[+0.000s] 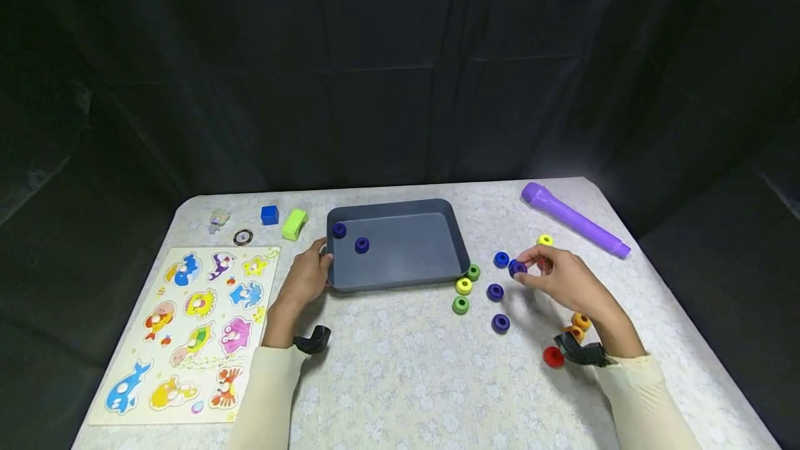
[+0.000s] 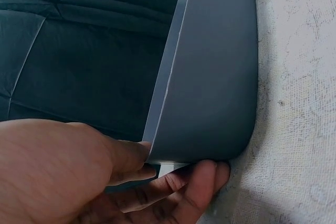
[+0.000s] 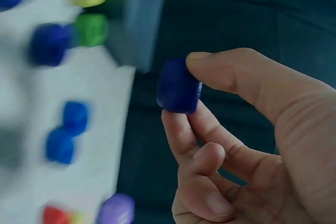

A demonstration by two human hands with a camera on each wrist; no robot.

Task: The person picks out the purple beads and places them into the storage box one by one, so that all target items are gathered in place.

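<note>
Two hands share the work. The right hand (image 1: 565, 280) pinches a blue ring (image 1: 517, 268) between thumb and fingertips, lifted just off the counter (image 1: 400, 367); the left hand (image 1: 307, 279) curls round the near left corner of the grey tray (image 1: 459, 245), steadying it. A firm pinch and a carry clearing the tray's right wall would serve best. Green and yellow rings (image 1: 463, 286) crowd the tray's 4 o'clock corner; loose blue rings (image 1: 495, 291) lie below the route. Open room lies inside the tray, beyond two blue rings (image 1: 361, 245) at its 10 o'clock side.

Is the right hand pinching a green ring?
No, the right hand pinches a blue ring between thumb and fingertips.
</note>
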